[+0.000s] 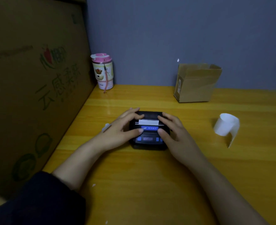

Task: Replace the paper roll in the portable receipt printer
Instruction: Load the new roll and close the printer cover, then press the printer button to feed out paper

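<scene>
A small black receipt printer (148, 140) with blue buttons lies on the yellow wooden table (134, 184). Its lid is down, and a short strip of white paper (148, 122) sticks out of the slot. My left hand (122, 127) grips the printer's left side, fingers over the lid and thumb on the front panel. My right hand (173, 129) holds the right side the same way. A loose curl of white paper, a thin paper roll (226, 125), stands on the table to the right, apart from both hands.
A big cardboard box (33, 88) walls off the left side. A pink-lidded cup (102, 71) stands at the back left corner. An open small cardboard box (195, 82) sits at the back right. A small white scrap (106, 127) lies behind my left hand.
</scene>
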